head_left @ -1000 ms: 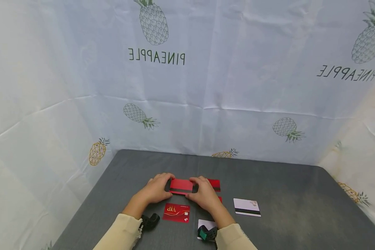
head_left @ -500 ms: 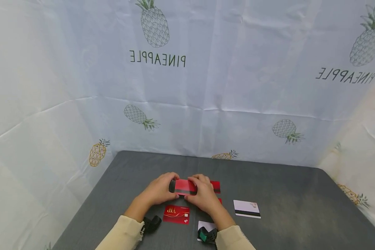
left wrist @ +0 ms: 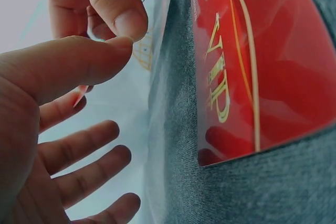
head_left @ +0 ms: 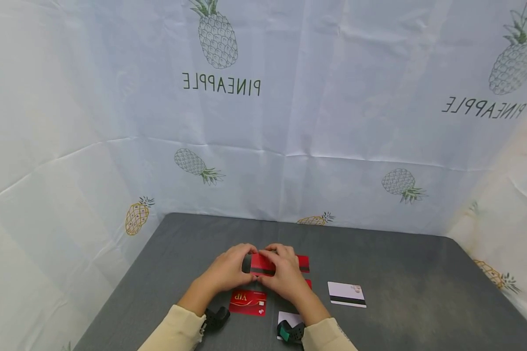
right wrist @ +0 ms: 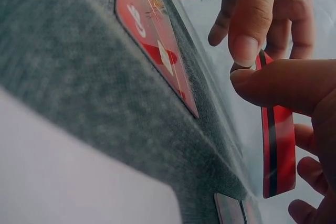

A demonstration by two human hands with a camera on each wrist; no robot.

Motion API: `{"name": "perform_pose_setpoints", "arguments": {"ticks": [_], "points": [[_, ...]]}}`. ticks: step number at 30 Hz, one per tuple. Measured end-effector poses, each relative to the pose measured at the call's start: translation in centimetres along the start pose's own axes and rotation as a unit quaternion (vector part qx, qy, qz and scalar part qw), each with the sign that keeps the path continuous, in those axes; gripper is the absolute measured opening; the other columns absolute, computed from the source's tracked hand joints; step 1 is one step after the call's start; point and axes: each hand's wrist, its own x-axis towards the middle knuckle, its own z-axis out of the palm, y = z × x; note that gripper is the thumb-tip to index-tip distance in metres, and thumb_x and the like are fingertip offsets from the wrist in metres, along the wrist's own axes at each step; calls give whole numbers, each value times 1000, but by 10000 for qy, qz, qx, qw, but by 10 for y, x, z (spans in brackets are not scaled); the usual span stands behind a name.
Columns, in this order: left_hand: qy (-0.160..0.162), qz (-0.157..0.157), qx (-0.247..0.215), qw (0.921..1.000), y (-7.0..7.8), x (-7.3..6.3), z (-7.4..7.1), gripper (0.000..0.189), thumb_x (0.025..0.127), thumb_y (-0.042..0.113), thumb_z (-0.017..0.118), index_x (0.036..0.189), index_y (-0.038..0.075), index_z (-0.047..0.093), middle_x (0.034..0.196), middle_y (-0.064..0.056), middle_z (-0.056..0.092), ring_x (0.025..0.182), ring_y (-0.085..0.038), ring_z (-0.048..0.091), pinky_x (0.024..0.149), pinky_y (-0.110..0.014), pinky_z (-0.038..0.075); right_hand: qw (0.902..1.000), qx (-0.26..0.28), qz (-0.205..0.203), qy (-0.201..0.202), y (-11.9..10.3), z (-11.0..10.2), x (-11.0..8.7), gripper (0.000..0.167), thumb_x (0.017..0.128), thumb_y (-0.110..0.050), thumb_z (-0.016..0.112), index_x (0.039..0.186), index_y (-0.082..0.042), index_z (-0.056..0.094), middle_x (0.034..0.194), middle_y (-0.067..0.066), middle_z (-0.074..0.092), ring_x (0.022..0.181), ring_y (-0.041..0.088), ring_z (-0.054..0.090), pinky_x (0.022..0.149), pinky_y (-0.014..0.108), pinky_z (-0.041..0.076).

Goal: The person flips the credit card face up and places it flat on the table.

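Observation:
A red card with a black stripe (head_left: 259, 265) is held up between both hands, stripe toward the lower edge in the head view. My left hand (head_left: 230, 265) pinches its left end between thumb and index finger; in the left wrist view the remaining fingers spread apart. My right hand (head_left: 283, 270) grips the other end and covers part of it. Both thumb tips meet at the lower edge. In the right wrist view the striped card (right wrist: 278, 156) stands between thumb and fingers. A red VIP card (head_left: 248, 302) lies on the table just below the hands.
On the dark grey table (head_left: 399, 263) lie a white striped card (head_left: 347, 294) at right, a red striped card (head_left: 304, 263) behind the right hand, a red card corner (head_left: 309, 282) beside the right wrist, and a white card (head_left: 290, 319) partly under the wrist camera. Pineapple-print curtain (head_left: 290, 122) surrounds the table.
My left hand has moved right, closer to the right hand. The red striped card has shifted right with it, deeper into the right hand's grip. The thumbs now meet.

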Motion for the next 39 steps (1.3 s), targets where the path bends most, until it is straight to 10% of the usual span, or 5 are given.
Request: {"name": "perform_pose_setpoints", "arguments": {"ticks": [12, 19, 39], "points": [[-128, -161, -220, 9995, -2, 0, 0, 81, 75, 32, 84, 144, 15, 44, 135, -8, 57, 122, -27, 55, 95, -55, 48, 9982, 518, 176, 236, 2, 1, -2, 59, 76, -27, 85, 129, -20, 62, 126, 2, 56, 114, 22, 56, 91, 51, 41], [-174, -68, -249, 9995, -4, 0, 0, 78, 76, 31, 84, 143, 14, 47, 136, -9, 57, 123, -28, 55, 97, -55, 48, 9956, 877, -42, 325, 4, 2, -1, 58, 77, -23, 83, 130, -19, 59, 121, -3, 59, 99, 15, 61, 86, 39, 54], [-199, 101, -123, 9997, -10, -1, 7, 64, 81, 35, 80, 136, 12, 56, 129, -9, 61, 119, -27, 57, 98, -52, 48, 9883, 1501, 264, -111, -1, -2, -2, 60, 80, -33, 82, 132, -26, 54, 128, -7, 63, 121, 16, 59, 103, 51, 45]]}}
